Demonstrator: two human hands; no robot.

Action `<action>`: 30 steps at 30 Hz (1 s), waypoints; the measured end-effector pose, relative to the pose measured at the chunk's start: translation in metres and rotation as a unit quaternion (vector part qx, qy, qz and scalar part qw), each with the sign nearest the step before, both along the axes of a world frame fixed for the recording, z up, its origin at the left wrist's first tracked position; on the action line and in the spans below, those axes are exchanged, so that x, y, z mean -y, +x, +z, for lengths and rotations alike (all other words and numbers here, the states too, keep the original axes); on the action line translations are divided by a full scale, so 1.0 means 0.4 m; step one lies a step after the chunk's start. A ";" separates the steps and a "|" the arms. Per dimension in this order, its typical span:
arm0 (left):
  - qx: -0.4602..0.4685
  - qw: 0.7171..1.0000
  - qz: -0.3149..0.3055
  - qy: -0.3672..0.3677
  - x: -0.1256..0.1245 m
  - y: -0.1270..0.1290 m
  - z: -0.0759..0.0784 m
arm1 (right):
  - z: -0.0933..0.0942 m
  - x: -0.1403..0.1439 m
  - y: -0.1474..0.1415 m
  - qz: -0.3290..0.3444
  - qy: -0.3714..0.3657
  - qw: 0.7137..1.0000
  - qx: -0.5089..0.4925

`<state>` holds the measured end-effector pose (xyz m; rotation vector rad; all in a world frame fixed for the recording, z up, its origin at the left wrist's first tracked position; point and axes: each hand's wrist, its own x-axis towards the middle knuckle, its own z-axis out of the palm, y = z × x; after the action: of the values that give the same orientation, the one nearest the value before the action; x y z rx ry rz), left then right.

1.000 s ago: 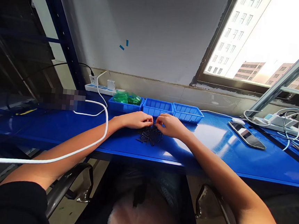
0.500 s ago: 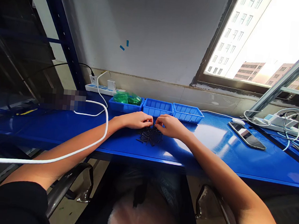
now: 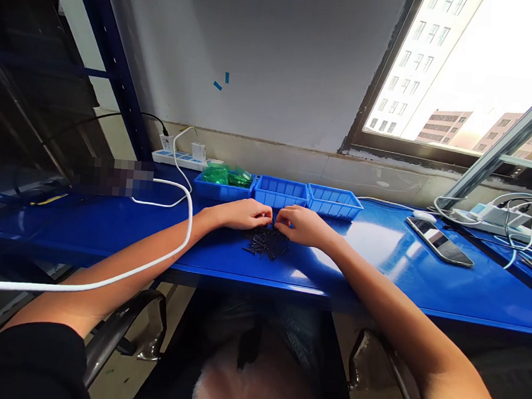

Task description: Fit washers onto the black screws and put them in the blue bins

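Note:
On the blue tabletop lies a loose pile of small black screws [image 3: 266, 244]. Just over its far edge, my left hand [image 3: 246, 214] comes in from the left, thumb and fingers pinched together. My right hand [image 3: 302, 224] faces it from the other side, its fingers also pinched and bent downward. The fingertips of both hands nearly meet, with a small dark sliver between them. What each pinch holds is too small and too hidden to make out.
Behind my hands stand a blue bin [image 3: 224, 191] with green plastic packets, a middle blue bin [image 3: 281, 193] and a right blue bin [image 3: 335, 203]. A phone [image 3: 440, 242] lies to the right. A white cable [image 3: 190, 218] crosses before my left forearm. Power strips [image 3: 183, 159] sit along the wall.
My fingertips have shifted very slightly. Both hands stay at the same place over the pile, and nothing else has visibly moved.

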<state>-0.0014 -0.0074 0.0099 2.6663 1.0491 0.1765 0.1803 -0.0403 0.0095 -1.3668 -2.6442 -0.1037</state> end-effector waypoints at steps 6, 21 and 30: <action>0.005 1.000 -0.012 0.006 0.000 -0.001 -0.002 | -0.001 -0.001 0.001 -0.002 0.001 1.000 0.007; 0.092 0.993 0.023 0.065 -0.002 0.003 -0.012 | -0.001 0.001 0.001 -0.005 0.021 1.000 -0.022; 0.073 0.996 -0.020 0.037 -0.003 0.004 -0.019 | -0.002 -0.001 0.002 -0.003 0.046 0.998 -0.042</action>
<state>0.0002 -0.0062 0.0022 2.6891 0.9607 0.4024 0.1810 -0.0398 0.0089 -1.3198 -2.5348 -0.1628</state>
